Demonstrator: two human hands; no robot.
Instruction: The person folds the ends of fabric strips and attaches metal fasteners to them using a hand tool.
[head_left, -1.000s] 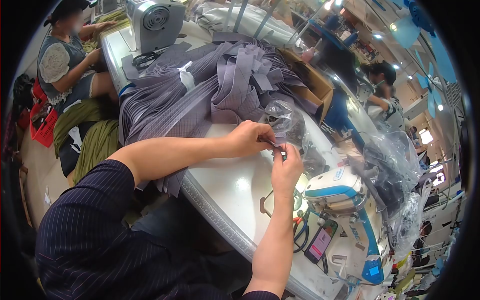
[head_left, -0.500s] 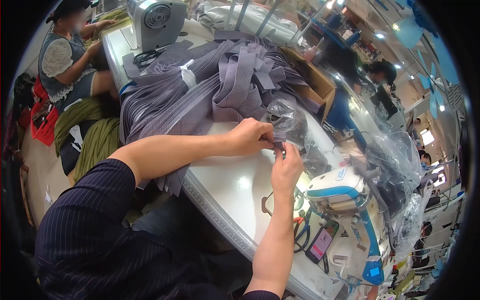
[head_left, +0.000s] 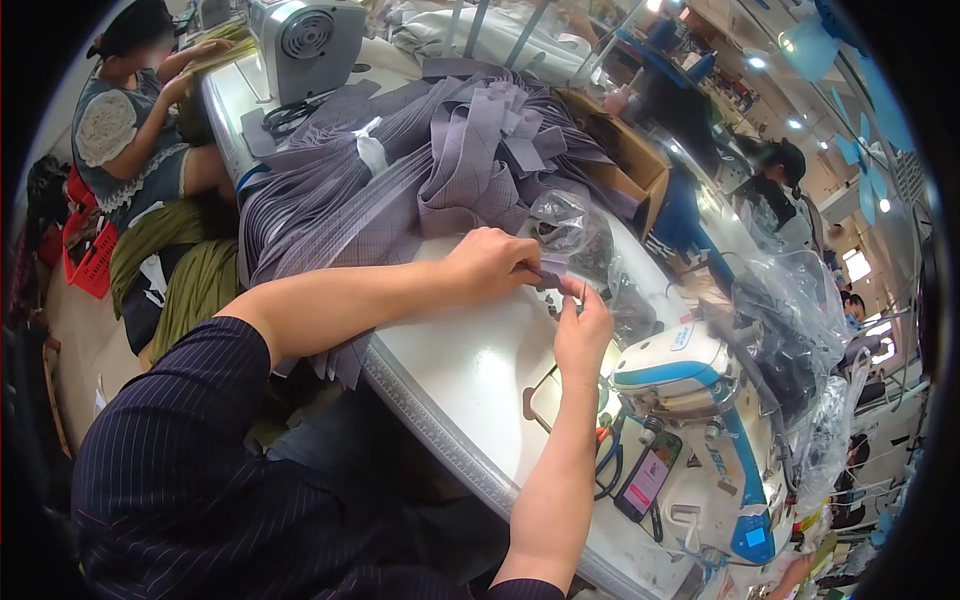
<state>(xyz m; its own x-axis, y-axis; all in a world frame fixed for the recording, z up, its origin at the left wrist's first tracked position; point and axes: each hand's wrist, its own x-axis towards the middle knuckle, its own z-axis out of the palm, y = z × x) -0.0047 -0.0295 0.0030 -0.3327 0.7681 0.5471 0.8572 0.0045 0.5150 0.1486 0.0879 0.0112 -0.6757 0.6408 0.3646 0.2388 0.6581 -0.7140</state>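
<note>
Grey cloth (head_left: 550,280) — pinched by left fingers (head_left: 523,252) and right fingers (head_left: 588,298).

- Top (head_left: 170,470): dark navy, thin pale pinstripes
- Left sleeve (head_left: 205,365): short, ending near the elbow
- Right sleeve (head_left: 528,589): same dark cloth
- Left hand (head_left: 488,264) and right hand (head_left: 584,332): bare

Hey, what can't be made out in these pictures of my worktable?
In the head view:
Small grey piece: partly hidden by the left hand and right hand.
Text on the phone: too small to read.
Grey machine: top cut off by the upper edge.
</note>
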